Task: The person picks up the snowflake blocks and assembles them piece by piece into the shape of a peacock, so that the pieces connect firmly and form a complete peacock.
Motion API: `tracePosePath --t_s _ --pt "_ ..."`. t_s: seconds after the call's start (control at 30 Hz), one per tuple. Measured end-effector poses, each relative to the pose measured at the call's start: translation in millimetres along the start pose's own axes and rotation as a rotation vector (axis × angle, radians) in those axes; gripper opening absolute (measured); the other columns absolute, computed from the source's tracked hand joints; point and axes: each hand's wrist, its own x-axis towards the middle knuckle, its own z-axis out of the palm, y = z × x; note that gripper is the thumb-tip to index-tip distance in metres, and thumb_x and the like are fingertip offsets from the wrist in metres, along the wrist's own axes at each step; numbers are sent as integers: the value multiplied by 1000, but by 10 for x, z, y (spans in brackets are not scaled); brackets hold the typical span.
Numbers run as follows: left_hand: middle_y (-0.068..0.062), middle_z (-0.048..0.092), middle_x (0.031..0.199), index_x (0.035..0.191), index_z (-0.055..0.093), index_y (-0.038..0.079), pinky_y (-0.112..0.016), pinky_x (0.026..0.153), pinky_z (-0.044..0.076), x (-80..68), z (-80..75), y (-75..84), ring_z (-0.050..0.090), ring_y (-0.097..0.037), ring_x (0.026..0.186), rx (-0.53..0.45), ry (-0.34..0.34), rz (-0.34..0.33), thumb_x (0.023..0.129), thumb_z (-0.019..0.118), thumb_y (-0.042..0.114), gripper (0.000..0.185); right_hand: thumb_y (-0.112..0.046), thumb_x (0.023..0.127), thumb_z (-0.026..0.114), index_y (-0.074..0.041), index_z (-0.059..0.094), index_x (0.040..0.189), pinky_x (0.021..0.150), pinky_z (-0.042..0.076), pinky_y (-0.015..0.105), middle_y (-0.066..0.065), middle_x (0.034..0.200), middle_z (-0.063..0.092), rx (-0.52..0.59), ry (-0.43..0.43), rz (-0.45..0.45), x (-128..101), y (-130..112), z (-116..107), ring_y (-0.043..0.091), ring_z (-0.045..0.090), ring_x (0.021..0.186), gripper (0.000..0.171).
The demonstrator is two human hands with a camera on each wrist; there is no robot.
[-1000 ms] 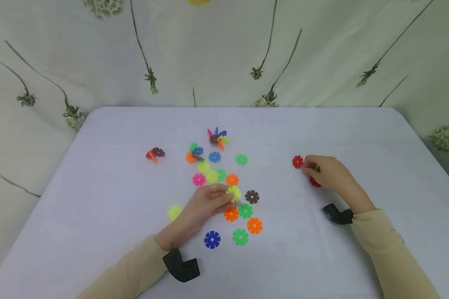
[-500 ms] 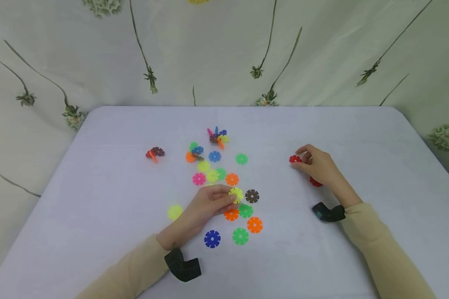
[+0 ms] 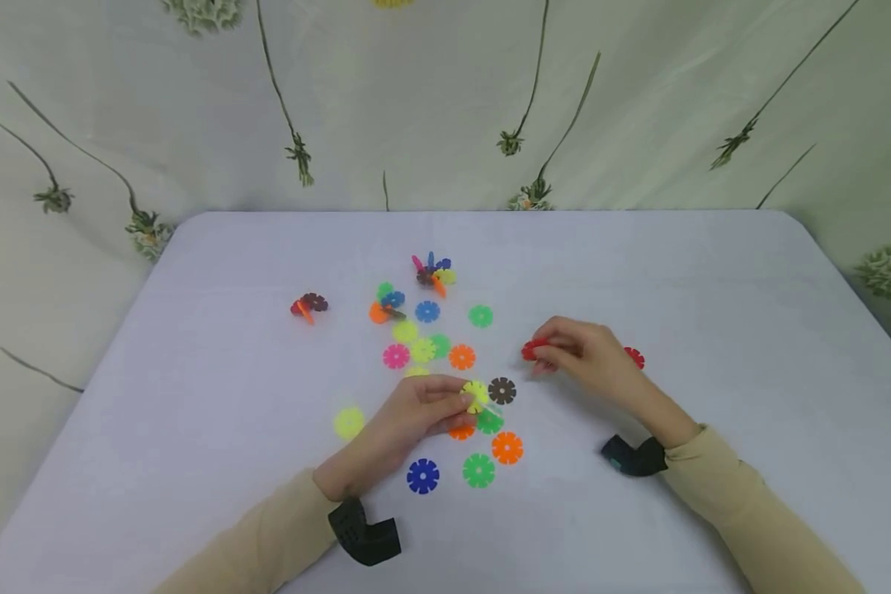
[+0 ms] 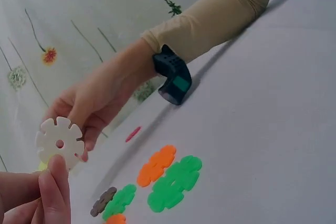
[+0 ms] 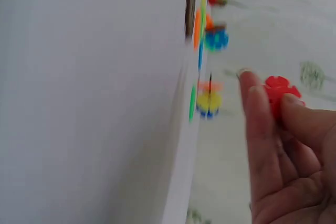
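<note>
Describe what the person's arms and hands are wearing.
Both arms are in long beige sleeves that end at the wrist. Each wrist carries a black, angular strapped-on device; the one by the right hand shows a teal panel in the left wrist view. The left hand is bare too, without rings.

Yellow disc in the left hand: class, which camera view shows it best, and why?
The left wrist view: the yellow disc fills it close up, notches and centre hole plain, pinched by the left hand. The head view shows it small; the right wrist view does not show it clearly.

We wear long beige sleeves [image 3: 750,503] on both arms, with a black camera unit [image 3: 364,532] strapped at each wrist.
</note>
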Motion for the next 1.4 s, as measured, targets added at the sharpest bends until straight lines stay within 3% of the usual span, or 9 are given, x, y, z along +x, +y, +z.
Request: tracePosePath --t_s 0.13,0.4,0.53,0.73,0.93,1.07,1.17,1.3,1.4 --pt "-14 66 100 122 53 -8 -29 85 48 -6 12 3 66 -22 90 -39 -18 -2 91 62 13 39 4 86 63 2 62 97 70 54 32 14 89 68 171 -88 -106 -80 -167 302 18 68 75 12" --pt "-12 66 99 119 54 -10 -27 83 49 -40 38 26 65 -18 86 -71 14 -23 92 60 12 35 10 80 67 -2 65 94 64 54 29 4 81 68 78 16 -274 -140 -176 500 12 65 69 18" --pt "-12 65 101 118 54 -9 -27 84 49 -65 47 50 65 -18 87 -72 36 -36 93 60 15 36 10 79 67 -2 65 94 64 54 28 3 82 68 82 57 -330 -151 -160 565 13 65 70 19" --pt "-12 65 100 117 54 -9 -28 84 49 -64 66 44 63 -19 85 -81 65 -72 92 60 14 34 16 77 65 3 63 91 61 54 29 12 81 67 141 101 -363 -170 -142 635 17 67 68 19" --pt "-12 63 100 115 55 -9 -28 84 49 -63 40 49 64 -20 86 -85 44 -63 92 60 14 33 16 79 63 3 62 91 61 55 32 11 82 68 205 96 -304 -176 -162 639 18 67 70 17" --pt "-14 63 100 113 57 -7 -29 84 49 -86 -17 76 65 -23 87 -43 24 -32 91 63 17 33 13 80 65 1 64 93 65 55 31 9 83 68 145 93 -320 -175 -207 610 17 67 72 18" --pt "-14 63 95 111 59 -6 -29 82 50 -90 -56 96 65 -23 84 -22 60 -20 90 64 15 31 13 79 66 -1 65 93 66 54 28 8 82 68 84 134 -336 -184 -222 558 18 66 71 19" --pt "-14 62 93 111 58 -9 -28 81 50 -55 -59 107 65 -21 82 -38 54 5 91 62 11 29 14 78 65 -1 64 92 67 54 28 9 83 68 82 152 -330 -184 -227 503 19 67 72 21" --pt "-14 61 94 113 57 -11 -29 82 50 -37 -37 104 66 -20 81 -51 15 12 91 61 9 29 13 78 66 -1 64 93 67 54 28 9 84 68 87 118 -344 -179 -227 517 18 67 74 20"
